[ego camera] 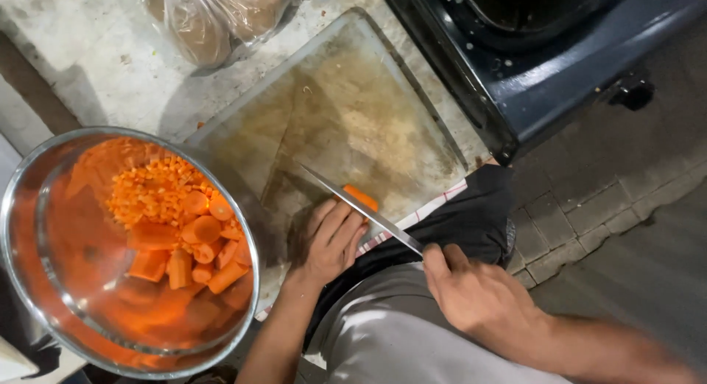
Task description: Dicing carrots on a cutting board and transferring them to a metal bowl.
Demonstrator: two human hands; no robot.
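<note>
At centre frame the left hand (333,240) pins a carrot piece (360,198) on the board (346,111), fingers pressed together, while the right hand (475,296), clamped on the knife (361,207), slices; the next cut likely needs fingertips tucked back.

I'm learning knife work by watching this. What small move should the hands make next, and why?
Probably press the knife down through the carrot piece. The blade lies across it on the cutting board, the left hand steadies it from behind, and the right hand grips the handle. The steel bowl already holds chunks and dice.
</note>
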